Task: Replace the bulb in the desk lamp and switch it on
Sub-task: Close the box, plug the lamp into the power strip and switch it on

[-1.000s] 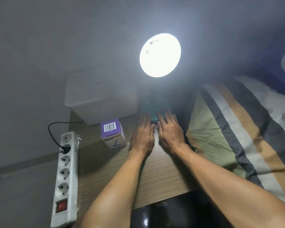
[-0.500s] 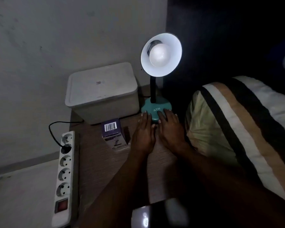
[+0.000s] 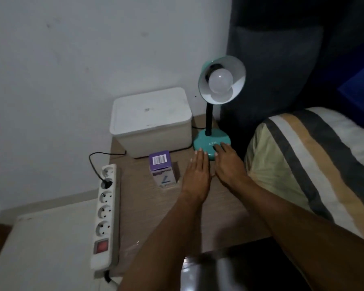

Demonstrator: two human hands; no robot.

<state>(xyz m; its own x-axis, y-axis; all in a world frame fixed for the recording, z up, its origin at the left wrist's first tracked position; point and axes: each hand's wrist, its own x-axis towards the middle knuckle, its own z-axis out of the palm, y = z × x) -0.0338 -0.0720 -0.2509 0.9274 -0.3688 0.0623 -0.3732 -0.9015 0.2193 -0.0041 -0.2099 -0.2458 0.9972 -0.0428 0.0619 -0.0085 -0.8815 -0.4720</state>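
A teal desk lamp (image 3: 208, 139) stands at the back of the wooden bedside table (image 3: 156, 206). A white round bulb (image 3: 220, 79) sits in its shade and is dark. My left hand (image 3: 197, 175) lies flat on the table, fingertips at the front edge of the lamp base. My right hand (image 3: 227, 162) lies flat beside it, fingertips on the base near its black switch. Both hands hold nothing. A purple and white bulb box (image 3: 162, 169) stands upright just left of my left hand.
A white lidded box (image 3: 150, 120) stands behind the bulb box against the wall. A white power strip (image 3: 104, 215) with a red switch lies along the table's left edge, one black plug in it. A striped pillow (image 3: 303, 160) lies on the bed at right.
The bulb was glowing brightly a second ago, dimmed half a second ago, and is now dark. My hands have stayed at the lamp base.
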